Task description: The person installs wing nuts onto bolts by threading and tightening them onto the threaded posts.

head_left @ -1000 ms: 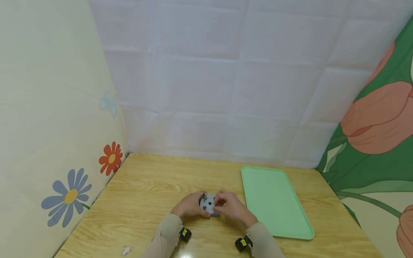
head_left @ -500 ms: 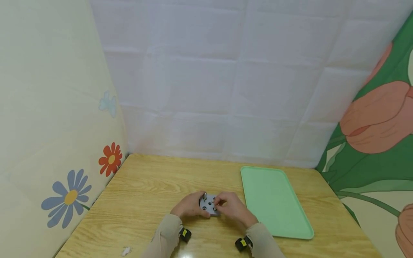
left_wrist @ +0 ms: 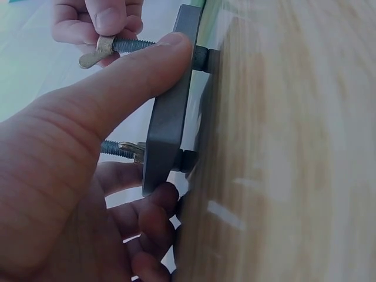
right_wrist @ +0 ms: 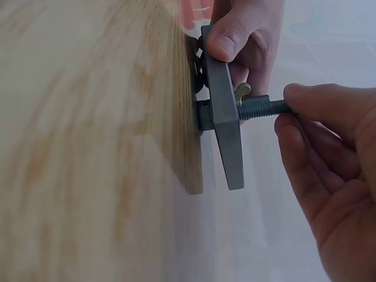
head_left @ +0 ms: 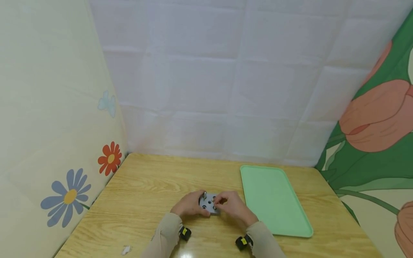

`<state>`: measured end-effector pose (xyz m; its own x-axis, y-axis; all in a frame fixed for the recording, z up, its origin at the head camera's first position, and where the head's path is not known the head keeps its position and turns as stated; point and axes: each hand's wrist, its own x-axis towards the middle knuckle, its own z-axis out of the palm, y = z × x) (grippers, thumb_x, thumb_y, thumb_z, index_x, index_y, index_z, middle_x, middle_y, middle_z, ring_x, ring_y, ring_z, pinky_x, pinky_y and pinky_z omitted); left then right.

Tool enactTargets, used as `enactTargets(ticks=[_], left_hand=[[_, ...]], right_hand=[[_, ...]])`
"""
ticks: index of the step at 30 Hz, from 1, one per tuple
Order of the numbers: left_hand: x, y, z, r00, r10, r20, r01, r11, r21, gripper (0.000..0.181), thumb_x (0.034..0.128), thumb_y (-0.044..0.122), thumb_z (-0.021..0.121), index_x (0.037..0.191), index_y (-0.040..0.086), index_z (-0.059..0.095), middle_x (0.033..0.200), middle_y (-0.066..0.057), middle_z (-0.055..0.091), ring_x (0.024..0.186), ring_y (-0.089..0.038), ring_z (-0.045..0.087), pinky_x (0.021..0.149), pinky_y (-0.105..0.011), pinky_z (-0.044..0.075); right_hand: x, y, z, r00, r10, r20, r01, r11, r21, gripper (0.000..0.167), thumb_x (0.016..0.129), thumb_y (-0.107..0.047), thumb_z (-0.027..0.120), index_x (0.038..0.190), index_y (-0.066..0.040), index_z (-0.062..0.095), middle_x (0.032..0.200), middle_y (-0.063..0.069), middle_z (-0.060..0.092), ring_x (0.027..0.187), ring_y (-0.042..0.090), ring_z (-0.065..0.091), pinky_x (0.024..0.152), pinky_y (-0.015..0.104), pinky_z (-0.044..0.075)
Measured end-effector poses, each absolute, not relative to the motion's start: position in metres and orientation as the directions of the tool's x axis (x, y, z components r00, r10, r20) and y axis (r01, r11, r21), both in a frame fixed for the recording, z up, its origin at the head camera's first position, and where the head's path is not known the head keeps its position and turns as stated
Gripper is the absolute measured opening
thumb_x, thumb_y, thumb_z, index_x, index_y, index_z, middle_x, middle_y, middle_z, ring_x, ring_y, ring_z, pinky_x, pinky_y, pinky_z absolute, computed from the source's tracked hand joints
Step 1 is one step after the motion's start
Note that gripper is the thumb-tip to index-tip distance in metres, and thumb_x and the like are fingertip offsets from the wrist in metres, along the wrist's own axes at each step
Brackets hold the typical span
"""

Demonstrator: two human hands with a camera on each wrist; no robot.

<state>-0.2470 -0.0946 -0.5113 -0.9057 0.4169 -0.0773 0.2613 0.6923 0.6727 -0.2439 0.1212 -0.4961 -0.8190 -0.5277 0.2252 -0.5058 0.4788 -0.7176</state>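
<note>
A grey block (head_left: 207,211) with several holes stands just above the wooden table on bolt heads beneath it. My left hand (head_left: 191,205) grips its left side, with the thumb (left_wrist: 158,61) along the near edge and fingers curled round the far side. A threaded bolt (left_wrist: 134,45) rises from the block's right part. At its top end my right hand (head_left: 233,206) pinches a brass wing nut (left_wrist: 97,53) between thumb and fingers. Another wing nut (left_wrist: 135,151) sits low on a second bolt (left_wrist: 114,148), close to the block's face.
A light green tray (head_left: 274,200) lies on the table to the right of the hands. At the front left is a small whitish patch (head_left: 126,250) on the tabletop. White cloth (head_left: 200,89) hangs behind the table, and printed cloths flank both sides.
My right fingertips have shifted slightly at the bolt, and more of the block's right side shows below them. The left hand keeps its hold on the block.
</note>
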Motion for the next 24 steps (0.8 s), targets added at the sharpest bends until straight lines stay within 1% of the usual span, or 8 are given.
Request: enactTargets(ticks=[5,9,15,19,21,24], left_hand=[[-0.2496,-0.0938,-0.5136,-0.905,0.418,-0.076,0.264,0.694,0.67,0.09,0.0672,0.047,0.082,0.137,0.005,0.045,0.119,-0.004,0.057,0.093,-0.015,0.052,0.083,-0.038,0.042],[-0.2503,-0.0928,-0.5135,-0.905,0.419,-0.074,0.266,0.692,0.671,0.089,0.0667,0.047,0.083,0.136,0.005,0.045,0.115,-0.003,0.057,0.09,-0.014,0.051,0.081,-0.037,0.043],[-0.2496,-0.0918,-0.5134,-0.905,0.419,-0.077,0.263,0.691,0.673,0.089,0.0673,0.046,0.082,0.137,0.005,0.045,0.12,-0.005,0.056,0.095,-0.015,0.052,0.084,-0.039,0.042],[-0.2498,-0.0913,-0.5135,-0.908,0.413,-0.078,0.256,0.691,0.676,0.09,0.0672,0.045,0.083,0.138,0.004,0.044,0.121,-0.006,0.056,0.097,-0.017,0.052,0.086,-0.041,0.042],[-0.25,-0.0908,-0.514,-0.909,0.41,-0.08,0.254,0.694,0.674,0.09,0.0671,0.045,0.083,0.138,0.004,0.044,0.121,-0.006,0.056,0.096,-0.017,0.052,0.086,-0.041,0.042],[-0.2496,-0.0898,-0.5144,-0.909,0.409,-0.081,0.253,0.696,0.672,0.09,0.0673,0.045,0.083,0.138,0.005,0.044,0.119,-0.005,0.057,0.094,-0.016,0.052,0.084,-0.04,0.042]], right_hand=[[-0.2465,0.123,-0.4974,-0.834,-0.511,0.208,-0.487,0.508,-0.71,0.005,0.084,-0.018,0.072,0.081,-0.014,0.071,0.087,-0.011,0.066,0.08,0.005,0.06,0.072,0.024,0.05],[-0.2465,0.124,-0.4961,-0.831,-0.518,0.203,-0.493,0.515,-0.701,0.004,0.083,-0.015,0.073,0.081,-0.013,0.071,0.087,-0.011,0.067,0.079,0.004,0.059,0.071,0.024,0.05],[-0.2447,0.1244,-0.4926,-0.806,-0.553,0.212,-0.538,0.534,-0.652,0.005,0.083,-0.01,0.072,0.083,-0.015,0.07,0.086,-0.006,0.067,0.078,0.004,0.058,0.07,0.025,0.049],[-0.2443,0.1244,-0.4912,-0.798,-0.563,0.214,-0.556,0.551,-0.622,0.002,0.084,-0.013,0.072,0.085,-0.013,0.07,0.086,-0.008,0.066,0.078,0.003,0.058,0.071,0.025,0.049],[-0.2444,0.1247,-0.4913,-0.795,-0.568,0.212,-0.561,0.555,-0.614,0.004,0.085,-0.015,0.072,0.086,-0.011,0.069,0.086,-0.008,0.066,0.078,0.003,0.058,0.071,0.025,0.049],[-0.2443,0.1255,-0.4925,-0.789,-0.576,0.214,-0.568,0.553,-0.609,0.003,0.085,-0.013,0.071,0.087,-0.012,0.069,0.086,-0.007,0.066,0.079,0.003,0.059,0.071,0.025,0.049]])
